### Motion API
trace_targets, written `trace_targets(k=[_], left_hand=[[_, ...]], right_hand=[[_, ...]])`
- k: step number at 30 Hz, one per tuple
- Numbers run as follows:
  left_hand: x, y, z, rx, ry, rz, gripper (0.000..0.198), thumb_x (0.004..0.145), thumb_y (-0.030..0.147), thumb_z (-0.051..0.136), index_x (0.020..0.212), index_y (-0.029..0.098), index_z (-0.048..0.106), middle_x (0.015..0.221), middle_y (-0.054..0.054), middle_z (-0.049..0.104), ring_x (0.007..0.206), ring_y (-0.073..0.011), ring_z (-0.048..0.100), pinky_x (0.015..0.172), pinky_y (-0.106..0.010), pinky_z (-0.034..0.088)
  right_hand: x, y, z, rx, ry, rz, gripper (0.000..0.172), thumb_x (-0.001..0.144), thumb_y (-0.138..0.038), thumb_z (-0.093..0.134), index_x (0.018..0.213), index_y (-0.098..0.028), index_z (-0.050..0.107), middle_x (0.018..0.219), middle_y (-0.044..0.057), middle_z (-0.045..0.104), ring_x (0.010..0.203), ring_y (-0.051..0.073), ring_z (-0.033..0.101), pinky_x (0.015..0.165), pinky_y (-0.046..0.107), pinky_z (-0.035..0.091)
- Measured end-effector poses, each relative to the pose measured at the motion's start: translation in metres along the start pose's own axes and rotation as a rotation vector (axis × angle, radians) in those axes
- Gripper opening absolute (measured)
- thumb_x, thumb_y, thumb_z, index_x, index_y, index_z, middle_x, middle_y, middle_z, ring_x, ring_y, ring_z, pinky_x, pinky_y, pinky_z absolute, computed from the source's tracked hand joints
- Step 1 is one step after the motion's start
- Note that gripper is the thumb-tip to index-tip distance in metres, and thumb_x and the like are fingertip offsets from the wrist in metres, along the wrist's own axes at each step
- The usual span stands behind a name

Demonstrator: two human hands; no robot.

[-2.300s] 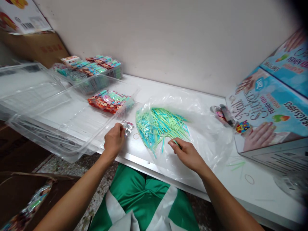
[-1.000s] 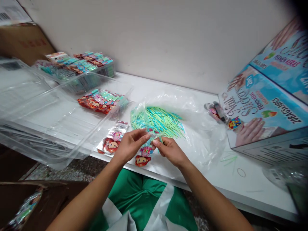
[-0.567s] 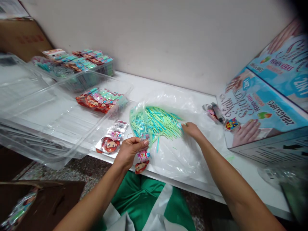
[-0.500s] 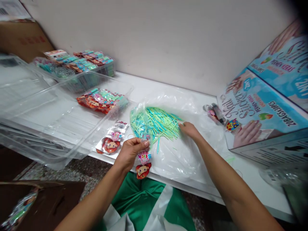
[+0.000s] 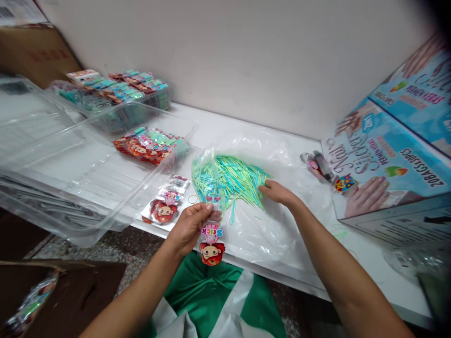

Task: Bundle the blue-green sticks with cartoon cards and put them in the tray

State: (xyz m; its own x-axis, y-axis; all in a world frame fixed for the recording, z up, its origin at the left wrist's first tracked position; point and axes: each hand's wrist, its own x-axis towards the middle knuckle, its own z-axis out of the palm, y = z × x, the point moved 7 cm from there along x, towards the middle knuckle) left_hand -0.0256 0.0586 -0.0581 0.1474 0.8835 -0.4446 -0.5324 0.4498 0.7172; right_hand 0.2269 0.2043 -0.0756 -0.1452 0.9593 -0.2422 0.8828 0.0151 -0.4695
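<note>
My left hand [image 5: 192, 226], low at the table's front edge, pinches the upper part of a small clear packet [image 5: 212, 239]. The packet hangs down and carries a red-haired cartoon figure and the word "Stick". Beyond it lies a pile of thin green and blue sticks [image 5: 232, 178], partly inside a large clear plastic bag [image 5: 275, 234]. My right hand [image 5: 276, 191] is at the pile's right edge with its fingers closed on some of the sticks; the fingertips are partly hidden. Left of my left hand, flat packets [image 5: 164, 206] of the same print lie on the table.
Clear plastic trays [image 5: 84, 230] stand at the left, with bundled filled packets [image 5: 151, 145] beside them and more in a container [image 5: 155, 98] behind. A blue printed carton [image 5: 391, 164] stands at the right, near a stapler-like dark object [image 5: 322, 164]. An open cardboard box [image 5: 88, 291] is below left.
My right hand has closed at the right edge of the pile, shifting some sticks there. The packet in my left hand now faces me a little more squarely.
</note>
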Motion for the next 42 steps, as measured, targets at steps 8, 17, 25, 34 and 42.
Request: trace_targets(k=[8, 17, 25, 34, 42], left_hand=[[-0.004, -0.001, 0.001, 0.013, -0.012, 0.007, 0.022, 0.072, 0.029, 0.071, 0.077, 0.010, 0.061, 0.075, -0.008, 0.070, 0.066, -0.0136, 0.064, 0.062, -0.023, 0.050], [-0.011, 0.002, 0.019, 0.017, -0.053, 0.021, 0.024, 0.075, 0.031, 0.068, 0.080, 0.013, 0.054, 0.090, -0.014, 0.072, 0.076, -0.0211, 0.069, 0.072, -0.031, 0.053], [-0.012, -0.004, 0.020, 0.054, -0.078, 0.019, 0.031, 0.069, 0.026, 0.074, 0.092, 0.013, 0.057, 0.092, -0.013, 0.072, 0.076, -0.0206, 0.069, 0.074, -0.031, 0.052], [-0.010, -0.006, 0.023, 0.121, -0.098, -0.006, 0.032, 0.069, 0.031, 0.073, 0.092, 0.010, 0.066, 0.085, -0.011, 0.073, 0.068, -0.0165, 0.068, 0.067, -0.025, 0.049], [-0.008, -0.004, 0.024, 0.229, -0.065, 0.040, 0.028, 0.064, 0.034, 0.077, 0.076, 0.009, 0.069, 0.072, -0.009, 0.072, 0.064, -0.0176, 0.067, 0.063, -0.025, 0.049]], right_hand=[[-0.013, 0.015, 0.019, 0.446, 0.119, -0.027, 0.019, 0.083, -0.036, 0.035, 0.078, -0.019, 0.043, 0.065, -0.001, 0.052, 0.058, 0.012, 0.052, 0.057, 0.025, 0.043], [-0.023, 0.012, 0.005, 0.660, 0.332, -0.161, 0.039, 0.086, -0.058, 0.033, 0.088, -0.021, 0.043, 0.079, 0.001, 0.057, 0.076, 0.013, 0.056, 0.077, 0.029, 0.045], [-0.038, 0.013, 0.016, 0.544, 0.357, -0.166, 0.035, 0.089, -0.053, 0.032, 0.089, -0.020, 0.042, 0.084, 0.004, 0.057, 0.081, 0.015, 0.055, 0.081, 0.029, 0.042], [-0.060, -0.027, 0.004, 0.365, 0.238, -0.249, 0.025, 0.092, -0.045, 0.029, 0.086, -0.023, 0.037, 0.071, -0.001, 0.052, 0.065, 0.015, 0.051, 0.068, 0.026, 0.039], [-0.104, -0.098, -0.012, 0.089, 0.002, -0.465, 0.026, 0.094, -0.041, 0.028, 0.076, -0.023, 0.032, 0.066, -0.003, 0.042, 0.058, 0.013, 0.042, 0.058, 0.026, 0.034]])
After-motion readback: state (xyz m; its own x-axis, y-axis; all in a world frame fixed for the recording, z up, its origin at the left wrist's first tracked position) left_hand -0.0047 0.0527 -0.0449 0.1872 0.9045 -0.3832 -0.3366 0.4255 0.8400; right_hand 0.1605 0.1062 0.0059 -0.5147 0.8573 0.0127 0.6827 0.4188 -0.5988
